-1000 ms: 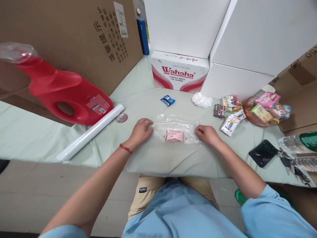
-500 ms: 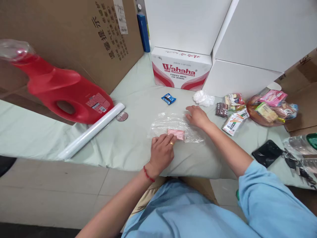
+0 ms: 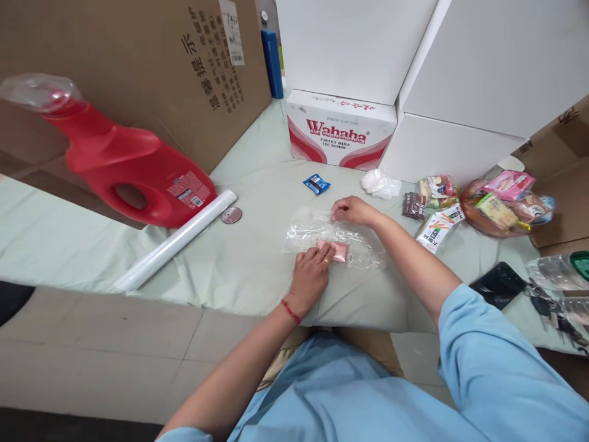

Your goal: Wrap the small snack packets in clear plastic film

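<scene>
A small pink packet (image 3: 339, 252) lies on a crinkled sheet of clear plastic wrap (image 3: 300, 236) on the cloth-covered table. My left hand (image 3: 311, 270), with a ring and a red bracelet, lies over the packet's left end. Its fingers are stretched out and flat on the packet; the thumb is hidden. Over the wrap's far edge is my right hand (image 3: 352, 210), its fingertips pinched together on the thin film. The wrap rises slightly beneath that hand.
On the left are a red jug (image 3: 138, 166), a white roll (image 3: 177, 242) and a round disc (image 3: 230, 215). Behind lie a blue packet (image 3: 316, 184), crumpled plastic (image 3: 381, 184) and a Wahaha box (image 3: 340, 132). To the right are a snack bowl (image 3: 473, 212), black phone (image 3: 497, 285) and keys (image 3: 547, 307).
My right hand has moved left along the wrap's far side, and its spread fingers have closed on the film. My left hand stays on the pink packet.
</scene>
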Tool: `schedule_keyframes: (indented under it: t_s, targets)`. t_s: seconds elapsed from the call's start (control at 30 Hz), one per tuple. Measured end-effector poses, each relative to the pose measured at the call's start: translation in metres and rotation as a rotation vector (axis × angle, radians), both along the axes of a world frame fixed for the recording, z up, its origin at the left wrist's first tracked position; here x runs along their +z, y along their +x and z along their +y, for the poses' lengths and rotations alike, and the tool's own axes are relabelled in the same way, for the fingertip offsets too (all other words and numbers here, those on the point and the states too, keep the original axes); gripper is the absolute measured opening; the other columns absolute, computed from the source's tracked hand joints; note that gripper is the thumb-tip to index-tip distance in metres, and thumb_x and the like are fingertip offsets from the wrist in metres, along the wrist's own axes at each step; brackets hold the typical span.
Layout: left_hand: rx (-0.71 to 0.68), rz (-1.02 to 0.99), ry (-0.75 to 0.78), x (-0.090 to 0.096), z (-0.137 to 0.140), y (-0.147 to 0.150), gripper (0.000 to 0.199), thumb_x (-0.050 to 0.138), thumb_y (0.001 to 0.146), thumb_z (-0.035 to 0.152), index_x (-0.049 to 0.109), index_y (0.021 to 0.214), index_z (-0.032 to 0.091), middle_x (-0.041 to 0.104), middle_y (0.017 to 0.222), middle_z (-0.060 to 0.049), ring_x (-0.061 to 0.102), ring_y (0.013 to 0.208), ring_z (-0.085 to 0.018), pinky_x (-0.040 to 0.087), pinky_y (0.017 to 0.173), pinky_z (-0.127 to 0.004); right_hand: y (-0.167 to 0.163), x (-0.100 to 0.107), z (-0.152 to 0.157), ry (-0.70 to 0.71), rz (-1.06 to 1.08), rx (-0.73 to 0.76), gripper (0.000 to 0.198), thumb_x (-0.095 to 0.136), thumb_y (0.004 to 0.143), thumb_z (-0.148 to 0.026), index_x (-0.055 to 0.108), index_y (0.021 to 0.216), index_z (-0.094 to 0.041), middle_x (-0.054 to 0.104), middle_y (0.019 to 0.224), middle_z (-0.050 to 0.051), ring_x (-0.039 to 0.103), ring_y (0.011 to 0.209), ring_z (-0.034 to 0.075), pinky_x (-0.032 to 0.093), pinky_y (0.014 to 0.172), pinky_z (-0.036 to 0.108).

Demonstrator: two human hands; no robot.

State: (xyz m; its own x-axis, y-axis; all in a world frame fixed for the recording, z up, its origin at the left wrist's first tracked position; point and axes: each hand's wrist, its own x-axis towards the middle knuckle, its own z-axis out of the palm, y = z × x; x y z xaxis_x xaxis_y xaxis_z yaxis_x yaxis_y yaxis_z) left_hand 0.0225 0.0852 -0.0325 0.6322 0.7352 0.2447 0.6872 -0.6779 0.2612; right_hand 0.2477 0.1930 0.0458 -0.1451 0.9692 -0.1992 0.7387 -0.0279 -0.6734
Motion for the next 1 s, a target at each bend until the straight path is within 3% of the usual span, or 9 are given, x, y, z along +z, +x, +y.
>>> schedule_keyframes:
  t_s: [0.13, 0.3, 0.5, 0.57, 0.63, 0.73, 0.87, 0.93, 1.0]
  targets:
    - [0.005, -0.028, -0.008, 0.001, 0.001, 0.001, 0.047, 0.045, 0.102, 0.011, 0.063, 0.144, 0.023, 0.065, 0.150, -0.007, 0.062, 0.123, -0.027, 0.047, 0.089, -0.044, -0.006, 0.015, -0.033, 0.376, -0.131, 0.206, 0.011, 0.069, 0.088, -0.021, 0.079, 0.093, -0.018, 0.069, 0.105, 0.009, 0.058, 0.098, 0.021, 0.045, 0.095, 0.034]
    - [0.033, -0.152, -0.083, 0.001, 0.006, 0.001, 0.043, 0.051, 0.093, 0.006, 0.072, 0.128, 0.022, 0.073, 0.137, -0.010, 0.066, 0.123, -0.027, 0.051, 0.100, -0.045, -0.026, -0.002, -0.098, 0.279, -0.212, 0.482, 0.021, 0.053, 0.104, -0.022, 0.073, 0.111, -0.021, 0.067, 0.102, 0.006, 0.060, 0.088, 0.018, 0.042, 0.075, 0.026]
    - [-0.005, -0.384, -0.253, -0.004, 0.009, -0.030, 0.046, 0.048, 0.088, 0.008, 0.074, 0.123, 0.022, 0.075, 0.133, -0.008, 0.068, 0.124, -0.025, 0.054, 0.110, -0.045, -0.035, -0.039, -0.132, 0.245, -0.293, 0.271, 0.028, 0.049, 0.104, -0.015, 0.066, 0.125, -0.023, 0.064, 0.113, 0.008, 0.060, 0.093, 0.018, 0.042, 0.075, 0.026]
    - [0.119, -0.490, -0.276, -0.002, 0.008, -0.047, 0.040, 0.045, 0.095, 0.016, 0.073, 0.123, 0.023, 0.075, 0.132, -0.007, 0.068, 0.124, -0.023, 0.052, 0.113, -0.045, -0.038, -0.043, -0.135, 0.234, -0.296, 0.248, 0.035, 0.053, 0.101, -0.014, 0.064, 0.133, -0.024, 0.063, 0.117, 0.008, 0.059, 0.097, 0.019, 0.043, 0.077, 0.026]
    - [0.378, -0.567, -0.261, 0.002, 0.009, -0.059, 0.037, 0.043, 0.101, 0.029, 0.073, 0.121, 0.022, 0.075, 0.129, -0.009, 0.065, 0.127, -0.025, 0.049, 0.116, -0.048, -0.041, -0.043, -0.138, 0.246, -0.303, 0.263, 0.043, 0.058, 0.101, -0.018, 0.060, 0.143, -0.027, 0.061, 0.119, 0.009, 0.058, 0.102, 0.021, 0.044, 0.080, 0.028]
    - [0.695, -0.515, -0.250, 0.007, 0.016, -0.059, 0.048, 0.041, 0.103, 0.047, 0.068, 0.128, 0.016, 0.064, 0.145, -0.017, 0.047, 0.146, -0.033, 0.037, 0.124, -0.056, -0.048, -0.040, -0.141, 0.263, -0.350, 0.264, 0.047, 0.061, 0.102, -0.026, 0.059, 0.149, -0.030, 0.061, 0.117, 0.009, 0.057, 0.102, 0.023, 0.046, 0.083, 0.031]
    - [0.705, -0.339, -0.361, 0.013, 0.036, -0.037, 0.059, 0.062, 0.090, 0.057, 0.064, 0.129, 0.013, 0.040, 0.166, -0.023, 0.017, 0.162, -0.041, 0.016, 0.130, -0.064, -0.052, -0.035, -0.140, 0.233, -0.355, 0.242, 0.045, 0.063, 0.102, -0.030, 0.062, 0.147, -0.030, 0.060, 0.117, 0.010, 0.057, 0.102, 0.023, 0.047, 0.085, 0.032]
    - [0.632, -0.351, -0.415, 0.017, 0.044, -0.026, 0.046, 0.073, 0.082, 0.048, 0.068, 0.113, 0.015, 0.052, 0.157, -0.022, 0.031, 0.156, -0.043, 0.025, 0.127, -0.062, -0.050, -0.034, -0.139, 0.220, -0.318, 0.251, 0.046, 0.064, 0.102, -0.029, 0.062, 0.148, -0.029, 0.060, 0.119, 0.010, 0.057, 0.104, 0.023, 0.048, 0.087, 0.032]
    - [0.545, -0.395, -0.454, 0.022, 0.047, -0.017, 0.022, 0.070, 0.081, 0.035, 0.067, 0.095, 0.019, 0.071, 0.129, -0.016, 0.059, 0.132, -0.035, 0.045, 0.114, -0.052, -0.049, -0.035, -0.138, 0.220, -0.273, 0.256, 0.046, 0.064, 0.101, -0.027, 0.063, 0.147, -0.029, 0.059, 0.120, 0.010, 0.057, 0.105, 0.022, 0.048, 0.090, 0.032]
